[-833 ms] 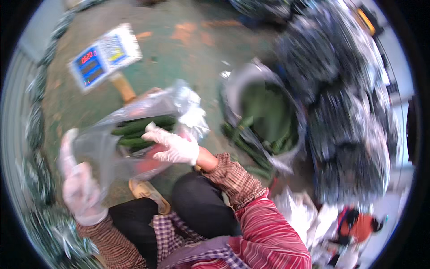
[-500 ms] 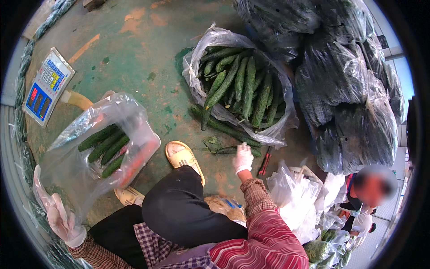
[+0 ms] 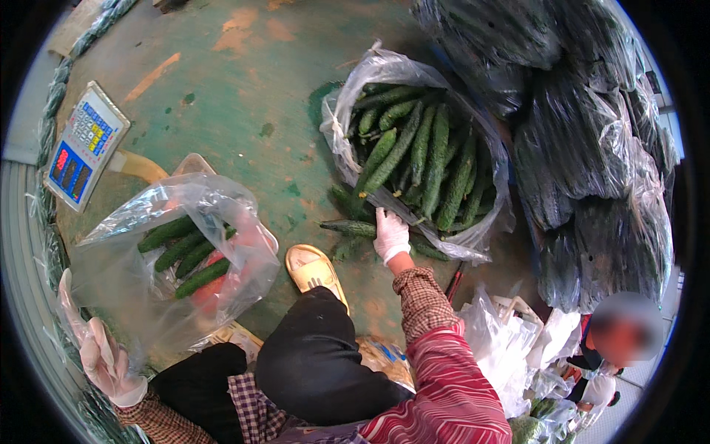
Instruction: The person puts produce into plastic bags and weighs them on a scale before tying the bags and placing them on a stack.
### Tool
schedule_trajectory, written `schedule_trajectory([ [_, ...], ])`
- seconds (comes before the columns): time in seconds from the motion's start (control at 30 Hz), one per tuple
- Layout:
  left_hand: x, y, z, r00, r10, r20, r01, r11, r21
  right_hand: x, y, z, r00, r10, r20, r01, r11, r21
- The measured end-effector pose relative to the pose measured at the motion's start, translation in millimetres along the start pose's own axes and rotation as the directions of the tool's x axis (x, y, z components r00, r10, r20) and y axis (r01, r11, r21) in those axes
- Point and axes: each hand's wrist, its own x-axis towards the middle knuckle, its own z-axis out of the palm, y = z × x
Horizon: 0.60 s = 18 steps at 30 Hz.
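My right hand (image 3: pixel 390 237), in a white glove, is closed round a dark green cucumber (image 3: pixel 347 228) in front of a big clear bag (image 3: pixel 501 222) full of cucumbers (image 3: pixel 421 148). Another cucumber (image 3: pixel 347 201) lies on the floor against that bag, partly hidden. At far left, my gloved left hand (image 3: pixel 107 362) grips the edge of an opened clear plastic bag (image 3: pixel 148 311), one digit stretched upward. Several cucumbers (image 3: pixel 185 251) lie side by side in this bag, which rests over the scale's platform (image 3: pixel 270 238).
The scale's display panel (image 3: pixel 87 148) stands at the left. Stacked dark filled bags (image 3: pixel 584 148) rise at the right. White plastic bags (image 3: pixel 495 333), a red-handled tool (image 3: pixel 455 280) and a person (image 3: pixel 592 355) are at lower right. My yellow slipper (image 3: pixel 316 268) is on the green floor.
My right hand has moved forward and slightly left, taking hold of a cucumber from the floor and turning it. My left hand stays at the bag. The whole view has shifted slightly.
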Motion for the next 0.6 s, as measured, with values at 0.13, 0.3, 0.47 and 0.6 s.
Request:
schedule_trajectory([
  [0.13,7.0,-9.7,7.0,0.975,0.155,-0.160,-0.142,0.986,0.088,-30.5,-11.4,-11.4,0.976,-0.027,0.217,0.008,0.996,0.085],
  [0.3,-6.6,9.2,-35.8,0.968,0.063,0.244,-0.057,0.998,-0.032,-44.2,-6.4,12.8,0.939,0.231,0.255,-0.233,0.972,-0.025],
  [0.47,-23.1,22.3,-55.1,0.953,0.061,0.296,-0.005,0.983,-0.185,-107.8,33.6,-33.6,0.757,0.045,0.652,-0.557,0.567,0.607],
  [0.6,-28.3,23.2,-66.4,0.948,0.069,0.311,-0.003,0.979,-0.205,-177.5,70.6,-95.2,0.697,-0.346,0.628,-0.697,-0.117,0.708],
])
